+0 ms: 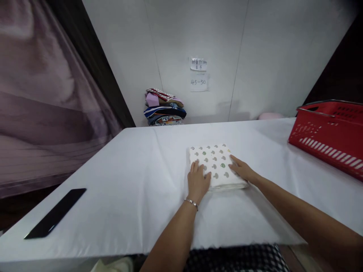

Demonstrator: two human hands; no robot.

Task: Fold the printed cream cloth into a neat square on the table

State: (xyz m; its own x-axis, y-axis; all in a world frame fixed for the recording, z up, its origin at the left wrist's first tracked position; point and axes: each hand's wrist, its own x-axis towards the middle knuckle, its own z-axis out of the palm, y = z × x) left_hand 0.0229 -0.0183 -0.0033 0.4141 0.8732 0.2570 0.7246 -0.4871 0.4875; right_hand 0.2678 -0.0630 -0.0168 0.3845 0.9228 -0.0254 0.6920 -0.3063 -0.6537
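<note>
The left hand (pixel 198 182) covers some of the print on the folded mushroom-print cloth (pixel 217 166); the right hand (pixel 244 170) hides part of its side edge, and whether those fingers grip it cannot be told. The white table (pixel 113 196) conceals the lower part of a pink object (pixel 270 116). Handwriting on the upper paper note (pixel 198 64) is too small to read surely. The right edge cuts off the red shopping basket (pixel 337 132), the left edge the purplish curtain (pixel 42 94), the bottom edge a black-and-white checked garment (pixel 235 260).

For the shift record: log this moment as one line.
left hand: resting on folded cloth | right hand: at cloth's right edge | red basket: on table, right
</note>
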